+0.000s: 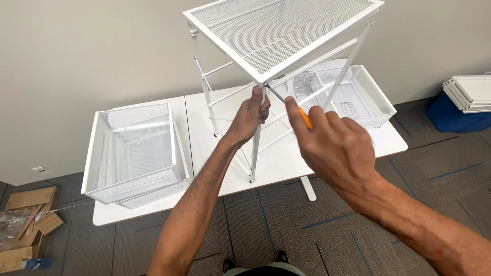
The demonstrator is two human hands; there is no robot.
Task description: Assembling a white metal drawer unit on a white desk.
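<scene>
A white metal rack (286, 30) with a mesh top stands on a white table (276, 158). My left hand (250, 115) grips the rack's front leg just under the top corner. My right hand (332, 145) holds a screwdriver (291, 106) with an orange handle. Its metal tip points up and left at the same corner joint, right beside my left hand's fingers.
A white mesh drawer basket (134, 151) lies on the table's left part, another (358, 94) with papers at the back right. A cardboard box (25, 225) sits on the carpet at left. White panels (473, 92) rest on a blue bin at right.
</scene>
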